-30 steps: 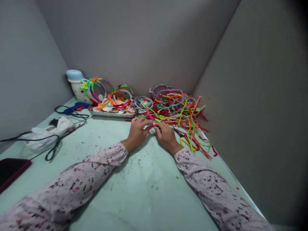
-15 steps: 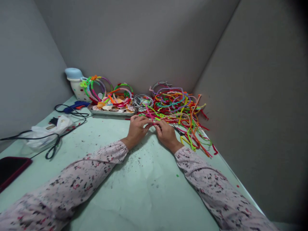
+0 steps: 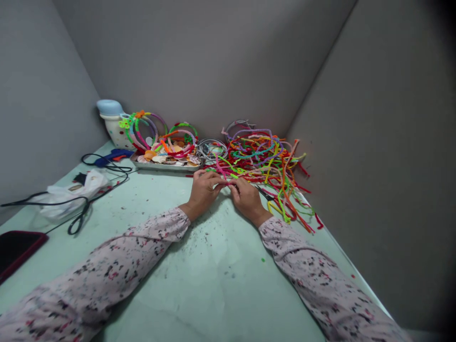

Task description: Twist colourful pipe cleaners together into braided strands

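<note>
Between the fingertips of both hands is a pink pipe cleaner (image 3: pixel 220 166), one end standing up beyond the fingers. My left hand (image 3: pixel 205 192) pinches it from the left, and my right hand (image 3: pixel 247 198) pinches it close by from the right. The fingertips almost meet, so the part being gripped is mostly hidden. Just behind lies a tangled heap of colourful pipe cleaners (image 3: pixel 254 147). Scissors with yellow handles (image 3: pixel 273 207) rest right of my right hand, partly under loose strands.
A metal tray (image 3: pixel 167 167) of shells and fuzzy coloured hoops stands at the back, beside a white cup with a blue lid (image 3: pixel 116 126). Coiled grey wire (image 3: pixel 212 149) sits near the heap. Left are a plastic bag (image 3: pixel 67 194), a black cable (image 3: pixel 83 213) and a phone (image 3: pixel 19 251).
</note>
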